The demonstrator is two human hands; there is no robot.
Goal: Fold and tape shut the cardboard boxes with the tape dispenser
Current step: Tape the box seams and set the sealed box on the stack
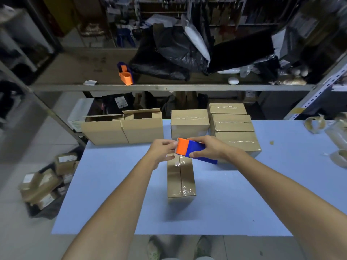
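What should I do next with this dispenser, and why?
Probably tilt the dispenser down over the far edge of the box and cut the tape there. Shiny tape already covers the top seam from the near end, and the left hand and right hand hold the dispenser at the far end.

Your bare left forearm [116,199] and right forearm [277,188] reach forward from the lower corners and converge ahead of you, wrists nearly straight. Your right grip [210,149] wraps the tape dispenser [189,150], with the fingers over its far side and the thumb hooked on the near edge. Your left grip [161,150] sits just beside it, fingers curled to the dispenser's orange end and thumb stretched out below. Whether those fingers clasp it is unclear.
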